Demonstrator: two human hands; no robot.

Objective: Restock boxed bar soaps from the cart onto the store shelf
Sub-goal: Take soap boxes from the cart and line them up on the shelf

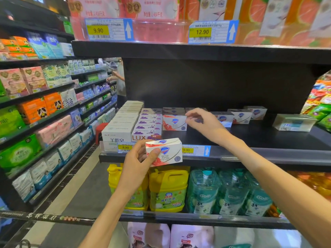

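The left hand (138, 158) grips a white cardboard soap box with a red pomegranate print and a blue shield logo (163, 152), thumb across the printed face and fingers behind — the box is held just in front of the front edge of the black metal store shelf (250, 138), level with the yellow price tags (125, 147) on the rail, and not yet set down. The right hand (202, 120) reaches over the shelf with fingers loosely spread and holding nothing; its fingertips are at or just beside the right end of a matching white-and-red soap box (174, 122) standing near the middle of the shelf, though contact cannot be confirmed. In my judgement it is squaring or shifting that box to open a slot for the one in hand. To the left, rows of white and purple LUX soap boxes (148, 125) and plain cream soap boxes (123, 120) run from front edge to back; further boxes with the blue shield (240, 116) sit scattered toward the back right. The front of the shelf to the right of the rows carries nothing, so the held box likely belongs there, face forward. The cart itself is not clearly in view.
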